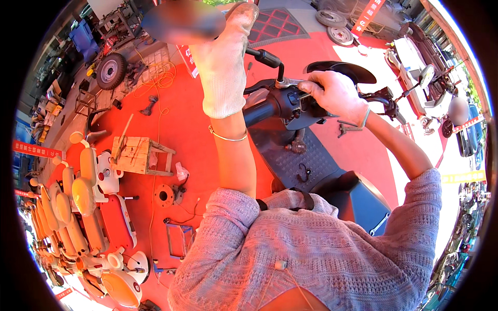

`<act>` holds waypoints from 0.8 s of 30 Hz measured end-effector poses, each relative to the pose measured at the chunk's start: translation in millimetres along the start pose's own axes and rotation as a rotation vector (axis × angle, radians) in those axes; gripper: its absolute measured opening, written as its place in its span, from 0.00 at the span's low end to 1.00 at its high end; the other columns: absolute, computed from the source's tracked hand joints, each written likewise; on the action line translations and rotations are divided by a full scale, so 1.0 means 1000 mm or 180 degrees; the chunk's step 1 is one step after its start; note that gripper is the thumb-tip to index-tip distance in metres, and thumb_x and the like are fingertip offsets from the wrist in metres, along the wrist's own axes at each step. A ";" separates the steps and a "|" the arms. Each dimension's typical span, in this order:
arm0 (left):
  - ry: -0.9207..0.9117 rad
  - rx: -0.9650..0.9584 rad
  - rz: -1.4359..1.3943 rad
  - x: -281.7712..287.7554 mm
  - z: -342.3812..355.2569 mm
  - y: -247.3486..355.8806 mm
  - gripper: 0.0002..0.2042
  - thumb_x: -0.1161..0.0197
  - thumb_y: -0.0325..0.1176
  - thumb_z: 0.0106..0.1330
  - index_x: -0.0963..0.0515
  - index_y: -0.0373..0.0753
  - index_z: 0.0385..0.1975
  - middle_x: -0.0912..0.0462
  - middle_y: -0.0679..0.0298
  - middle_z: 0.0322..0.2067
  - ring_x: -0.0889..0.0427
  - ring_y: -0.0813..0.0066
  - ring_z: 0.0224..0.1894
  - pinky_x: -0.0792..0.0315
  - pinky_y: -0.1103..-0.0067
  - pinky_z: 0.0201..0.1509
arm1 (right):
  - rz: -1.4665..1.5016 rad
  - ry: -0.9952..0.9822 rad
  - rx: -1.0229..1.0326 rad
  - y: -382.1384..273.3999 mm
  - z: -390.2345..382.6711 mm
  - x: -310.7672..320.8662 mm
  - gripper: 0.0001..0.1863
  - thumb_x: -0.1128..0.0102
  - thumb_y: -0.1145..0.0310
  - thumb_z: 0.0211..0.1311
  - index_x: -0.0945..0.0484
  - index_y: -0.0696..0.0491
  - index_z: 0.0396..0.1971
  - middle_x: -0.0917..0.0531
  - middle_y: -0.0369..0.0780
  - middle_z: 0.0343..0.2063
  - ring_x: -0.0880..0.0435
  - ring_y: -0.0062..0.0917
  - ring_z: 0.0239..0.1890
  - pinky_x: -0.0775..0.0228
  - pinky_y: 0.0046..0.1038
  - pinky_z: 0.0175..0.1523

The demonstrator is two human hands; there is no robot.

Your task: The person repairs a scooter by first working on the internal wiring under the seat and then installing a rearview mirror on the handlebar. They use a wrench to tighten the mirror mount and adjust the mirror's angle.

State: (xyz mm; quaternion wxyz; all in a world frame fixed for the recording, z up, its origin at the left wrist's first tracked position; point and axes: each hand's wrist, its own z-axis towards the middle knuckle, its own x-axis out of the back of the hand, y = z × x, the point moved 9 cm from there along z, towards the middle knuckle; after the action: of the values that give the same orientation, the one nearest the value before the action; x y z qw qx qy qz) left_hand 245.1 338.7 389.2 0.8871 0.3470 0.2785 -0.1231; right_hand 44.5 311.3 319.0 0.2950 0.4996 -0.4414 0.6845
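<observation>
A dark electric scooter stands in front of me, its handlebar (262,111) running across below my hands. My left hand (224,72), in a white knit glove with a soiled fingertip area, is closed around the edge of the rear-view mirror (181,23), whose face is blurred. The mirror's black stem (265,57) comes down to a mount by the left grip. At the foot of that stem sits a silver wrench (286,83). My gloved right hand (340,96) pinches its handle. Under the handlebar, a dark power drill (297,143) is partly visible.
The ribbed footboard (293,158) carries a black hook-shaped piece (303,172). Another wrench (380,224) lies on the dark seat. To the left are a wooden stool (136,155), a round metal part (164,196), cables, and several parked scooters (83,192). Red matting (192,140) covers the floor.
</observation>
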 end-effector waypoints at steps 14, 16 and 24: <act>0.0153 0.0113 -0.0119 0.000 -0.015 0.007 0.17 0.37 0.21 0.54 0.28 0.32 0.45 0.23 0.68 0.32 0.27 0.84 0.30 0.31 0.87 0.34 | -0.0086 -0.0121 -0.1767 -0.038 -0.049 -0.004 0.25 0.51 0.48 0.63 0.21 0.58 0.24 0.22 0.43 0.16 0.19 0.35 0.25 0.30 0.35 0.33; 0.0276 0.0213 -0.0092 -0.004 -0.015 0.011 0.17 0.37 0.21 0.54 0.29 0.33 0.45 0.23 0.68 0.33 0.26 0.84 0.31 0.30 0.86 0.35 | -0.0336 0.0135 -0.1373 -0.025 -0.049 -0.006 0.21 0.51 0.53 0.63 0.22 0.57 0.29 0.20 0.45 0.21 0.19 0.38 0.29 0.31 0.36 0.36; -0.0139 0.0115 0.0078 -0.002 -0.002 -0.002 0.09 0.38 0.30 0.60 0.30 0.38 0.36 0.29 0.73 0.20 0.41 0.90 0.16 0.48 0.90 0.16 | -0.0180 0.0205 -0.0496 0.018 -0.039 0.044 0.19 0.44 0.56 0.60 0.23 0.58 0.22 0.27 0.45 0.13 0.26 0.38 0.18 0.38 0.37 0.25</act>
State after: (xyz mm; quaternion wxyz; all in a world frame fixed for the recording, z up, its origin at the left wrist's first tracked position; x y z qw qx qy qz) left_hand 241.8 338.3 387.9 0.8880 0.3635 0.2526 -0.1247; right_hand -1.9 336.6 350.8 0.3663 0.4651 -0.4693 0.6552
